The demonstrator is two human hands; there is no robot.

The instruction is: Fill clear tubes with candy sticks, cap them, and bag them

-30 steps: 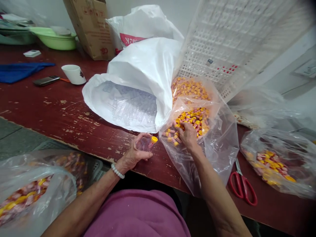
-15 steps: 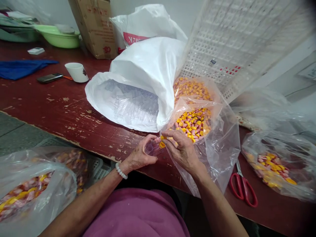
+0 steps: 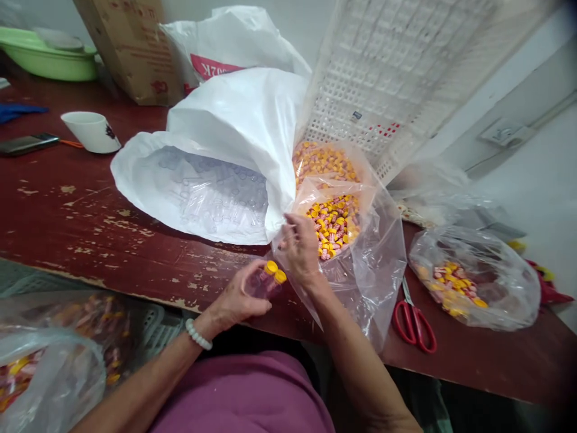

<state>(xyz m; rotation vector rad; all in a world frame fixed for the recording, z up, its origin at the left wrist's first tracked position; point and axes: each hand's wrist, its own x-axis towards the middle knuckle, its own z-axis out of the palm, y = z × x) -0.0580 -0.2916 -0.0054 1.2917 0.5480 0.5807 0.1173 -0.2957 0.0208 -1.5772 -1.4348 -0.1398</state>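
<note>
My left hand [image 3: 241, 294], with a white bead bracelet at its wrist, is closed around clear plastic tubes [image 3: 265, 285]; two of them show yellow caps. My right hand [image 3: 300, 243] is at the left edge of the clear plastic bag, beside the mouth of the white sack; its fingers are partly curled, and what they hold, if anything, is hidden. Inside the white sack [image 3: 274, 210] lie many clear tubes [image 3: 216, 201]. The clear bag [image 3: 381, 258] contains many small pink pieces with yellow caps [image 3: 331, 222].
Red-handled scissors [image 3: 415, 325] and a smaller bag of capped pieces [image 3: 496, 285] lie on the right. A white cup [image 3: 92, 132] and phone [image 3: 29, 144] are at left. Behind stand a white crate [image 3: 360, 84] and a cardboard box [image 3: 135, 51]. More filled bags [image 3: 58, 373] sit lower left.
The view has shifted to the right. My right hand has left the tubes in my left hand and moved up to the bag's edge. Two yellow caps now show plainly on the tubes.
</note>
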